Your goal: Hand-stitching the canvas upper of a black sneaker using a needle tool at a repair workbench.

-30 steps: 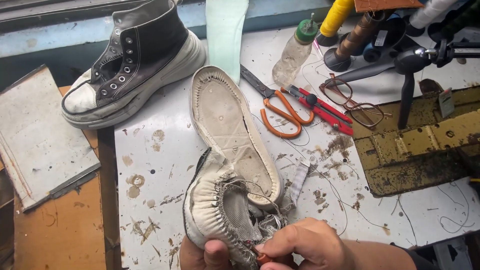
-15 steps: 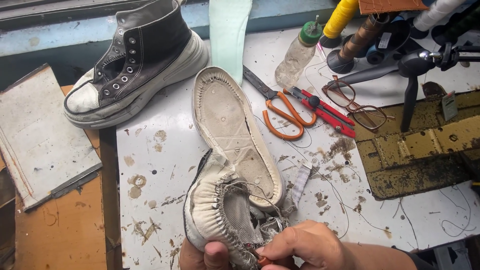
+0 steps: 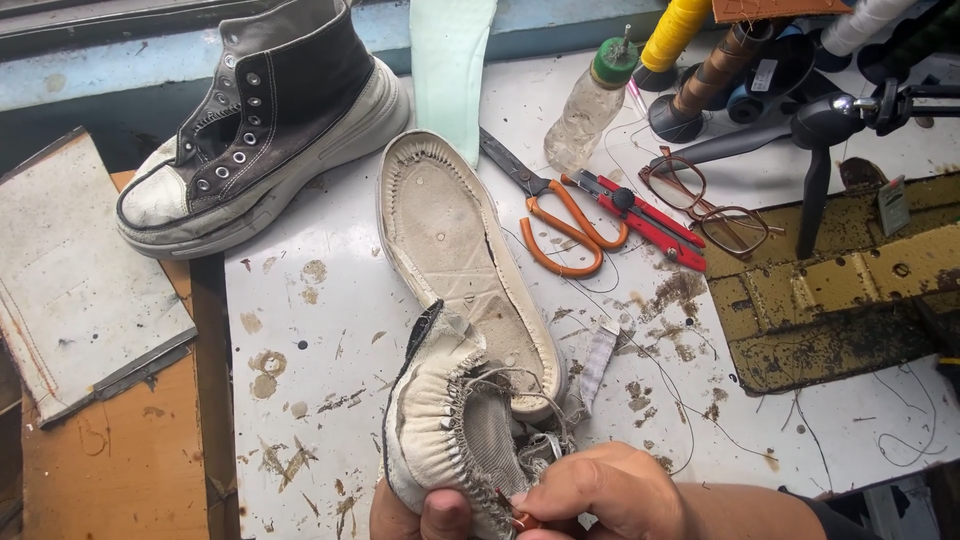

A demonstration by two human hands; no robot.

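Note:
A worn white shoe sole (image 3: 455, 240) lies on the white table, its upper (image 3: 450, 425) peeled back and gathered at the near end with loose thread. My left hand (image 3: 425, 515) grips that upper from below at the frame's bottom edge. My right hand (image 3: 600, 495) pinches a small red-handled tool (image 3: 515, 518) against the upper's stitched edge. A matching black high-top sneaker (image 3: 265, 115) with a white platform sole rests at the back left.
Orange-handled scissors (image 3: 560, 225), red pliers (image 3: 640, 210) and glasses (image 3: 705, 205) lie right of the sole. A clear bottle (image 3: 590, 100), thread spools (image 3: 675, 35), a black stand (image 3: 820, 150), a pale green insole (image 3: 450, 60) and a worn yellow-black mat (image 3: 830, 295) surround them.
The view has drifted slightly; both hands stay on the upper, and the right hand's fingers have shifted a little along the stitched edge.

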